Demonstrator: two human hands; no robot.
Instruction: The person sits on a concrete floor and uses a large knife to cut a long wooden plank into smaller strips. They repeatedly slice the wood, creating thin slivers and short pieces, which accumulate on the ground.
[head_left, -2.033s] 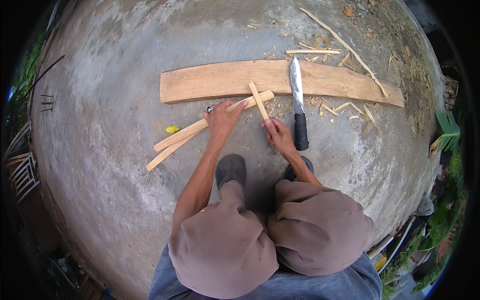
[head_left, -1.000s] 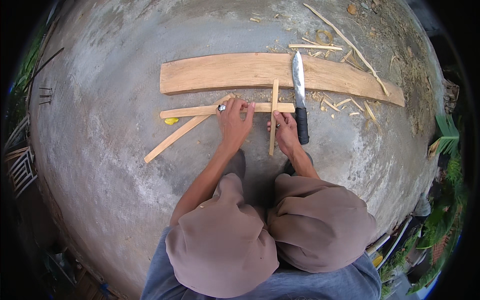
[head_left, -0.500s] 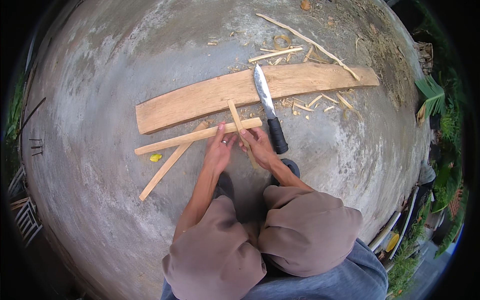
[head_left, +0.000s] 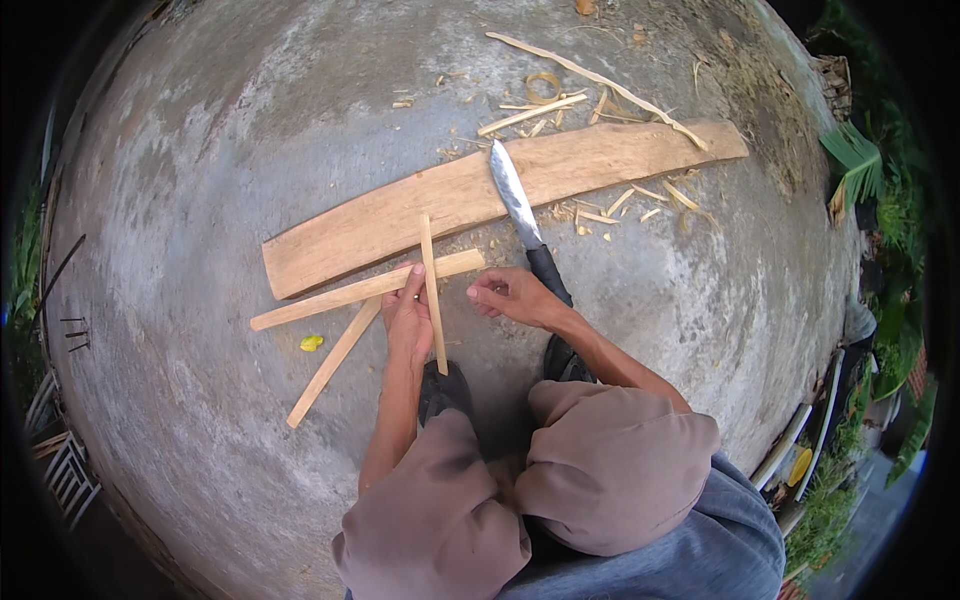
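My left hand (head_left: 407,318) is closed on two crossed wooden strips, its thumb near where they meet. The longer strip (head_left: 330,300) lies slantwise from left to right. Across it, close to upright in the picture, runs a shorter, narrower strip (head_left: 430,265). To the right, apart from both strips, my right hand (head_left: 508,296) has loosely curled fingers with nothing visible in them. It is nearest to a knife (head_left: 516,197), whose blade tip rests on a thick wooden plank (head_left: 375,228). The black handle is partly behind my right hand.
Another wooden strip (head_left: 330,375) lies on the concrete ground under the crossed ones. Wood chips (head_left: 600,215) and a long thin splinter (head_left: 595,78) are scattered around the plank, with a tan ring (head_left: 543,87) beyond it. A yellow leaf-like scrap (head_left: 311,343) lies at left.
My right hand has let go of the short strip and drawn away from it. My left hand has moved left and down with both strips, and the short one stands more upright.
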